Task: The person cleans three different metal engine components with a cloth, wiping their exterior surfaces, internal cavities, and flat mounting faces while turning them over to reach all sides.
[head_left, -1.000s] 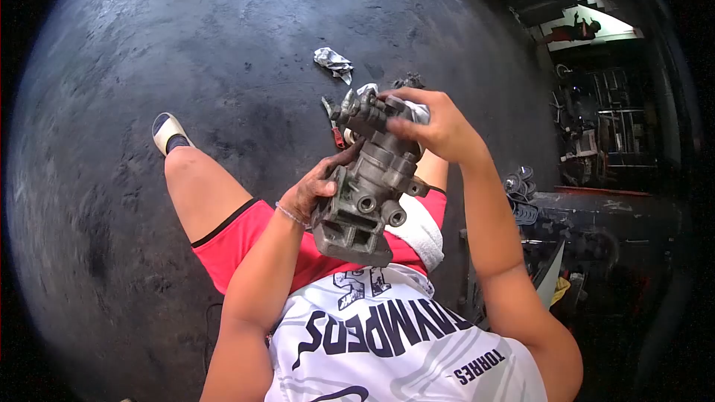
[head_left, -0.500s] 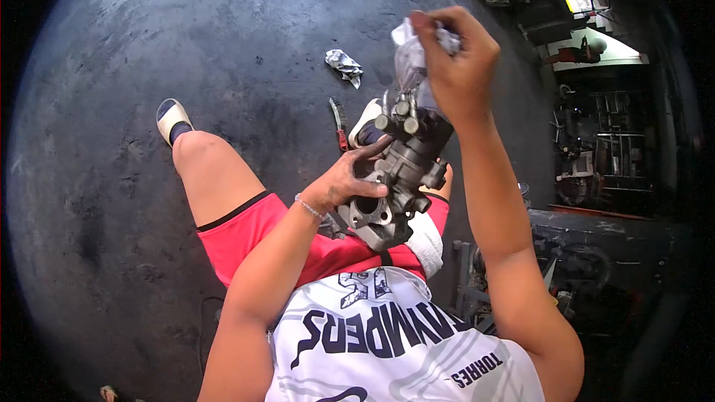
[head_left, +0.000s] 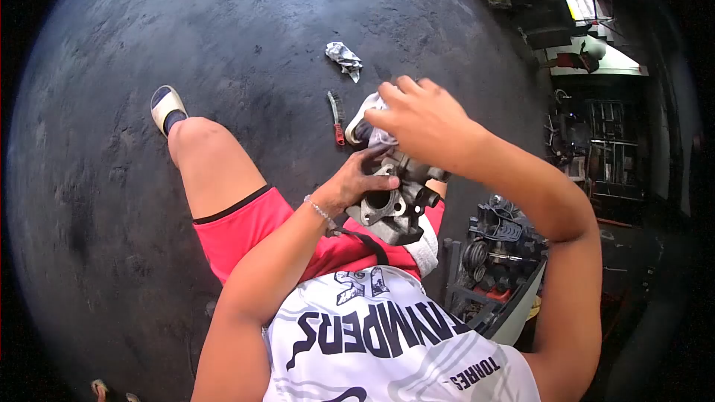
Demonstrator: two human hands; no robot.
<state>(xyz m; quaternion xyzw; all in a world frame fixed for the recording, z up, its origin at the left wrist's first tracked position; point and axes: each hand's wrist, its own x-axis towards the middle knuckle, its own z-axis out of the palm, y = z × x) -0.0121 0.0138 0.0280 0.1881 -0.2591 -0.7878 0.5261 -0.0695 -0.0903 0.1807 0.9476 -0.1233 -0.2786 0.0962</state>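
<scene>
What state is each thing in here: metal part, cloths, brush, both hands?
grey cast-metal housing: held up over the lap, round port facing the camera.
left hand: shut on the housing's side.
right hand: shut on the white cloth, atop the housing.
white cloth: bunched under the right hand.
red-handled wire brush: lying flat on the dark floor.
crumpled grey rag: loose on the floor, untouched.

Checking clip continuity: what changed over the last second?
The right hand, raised high with the rag half a second ago, has come back down onto the top of the metal part. The part now sits lower, toward the lap, with a round port facing the camera. Unchanged: the left hand grips the part's side; the brush and crumpled cloth lie on the floor.
</scene>
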